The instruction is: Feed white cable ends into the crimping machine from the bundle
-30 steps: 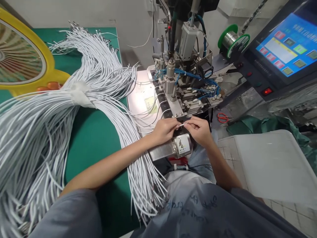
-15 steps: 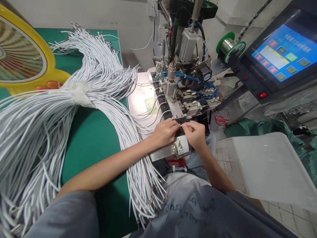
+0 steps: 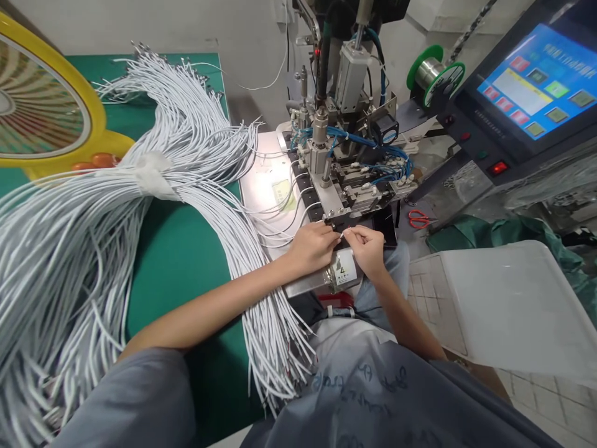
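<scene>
My left hand (image 3: 313, 247) is closed at the front edge of the machine (image 3: 326, 174), its fingers pinching the end of a white cable. Facing it, my right hand (image 3: 368, 250) pinches the tip of the same cable end, thumb against forefinger. The small end between the fingertips is mostly hidden. Several white cables (image 3: 280, 214) run from the big bundle (image 3: 209, 205) to the black edge of the machine, just beyond my left hand. Below both hands lies a clear packet with a white label (image 3: 344, 267).
A yellow fan (image 3: 97, 124) stands at the left on the green table (image 3: 186, 267). At the right are a control screen (image 3: 536, 87), a wire spool (image 3: 430, 73) and a translucent plastic bin (image 3: 513, 298). Red-handled scissors (image 3: 418, 219) lie beyond my right hand.
Both hands stay pinched together at nearly the same spot, with only slight finger movement. The whole view has shifted a little.
</scene>
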`<state>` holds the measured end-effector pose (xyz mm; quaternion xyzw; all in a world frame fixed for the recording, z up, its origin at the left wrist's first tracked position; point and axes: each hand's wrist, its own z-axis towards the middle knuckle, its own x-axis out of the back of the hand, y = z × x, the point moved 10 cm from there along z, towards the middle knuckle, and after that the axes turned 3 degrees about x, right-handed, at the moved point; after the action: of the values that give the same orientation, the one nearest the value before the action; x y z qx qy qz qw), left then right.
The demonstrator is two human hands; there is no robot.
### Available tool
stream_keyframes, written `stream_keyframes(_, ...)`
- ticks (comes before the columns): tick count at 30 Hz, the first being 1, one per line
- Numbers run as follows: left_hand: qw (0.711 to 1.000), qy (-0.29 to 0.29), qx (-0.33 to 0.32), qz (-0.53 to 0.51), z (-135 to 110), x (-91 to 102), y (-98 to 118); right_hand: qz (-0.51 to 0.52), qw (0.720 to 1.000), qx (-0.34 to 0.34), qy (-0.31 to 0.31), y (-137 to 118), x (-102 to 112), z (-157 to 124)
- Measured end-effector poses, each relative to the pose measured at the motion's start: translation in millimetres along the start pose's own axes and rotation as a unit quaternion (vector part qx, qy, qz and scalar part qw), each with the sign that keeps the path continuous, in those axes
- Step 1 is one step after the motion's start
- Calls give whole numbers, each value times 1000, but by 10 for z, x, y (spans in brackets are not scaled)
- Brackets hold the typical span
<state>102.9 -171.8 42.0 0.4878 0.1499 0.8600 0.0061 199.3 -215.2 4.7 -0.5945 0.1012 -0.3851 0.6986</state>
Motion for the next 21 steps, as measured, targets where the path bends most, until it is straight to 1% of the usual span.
stream_keyframes(2,997,-74,8,35,2,-146,-21,14,999,-26,-34,167,-7,19)
stream_keyframes(4,987,-148,31,59,-10,-274,-76,43,995,-66,-55,355,-15,37)
stream_keyframes(6,977,-195,48,73,-22,-337,-111,68,990,-104,-67,510,-44,45)
stream_keyframes(8,970,-224,53,79,-30,-366,-119,85,985,-131,-77,600,-99,45)
stream_keyframes(11,965,-246,60,72,-45,-401,-138,105,980,-149,-83,637,-169,46)
stream_keyframes(14,965,-247,62,59,-59,-427,-160,118,977,-158,-86,647,-199,43)
stream_keyframes(17,968,-238,50,65,-64,-435,-162,117,975,-160,-98,658,-208,41)
stream_keyframes(21,964,-247,27,90,-78,-445,-135,105,975,-161,-113,681,-223,47)
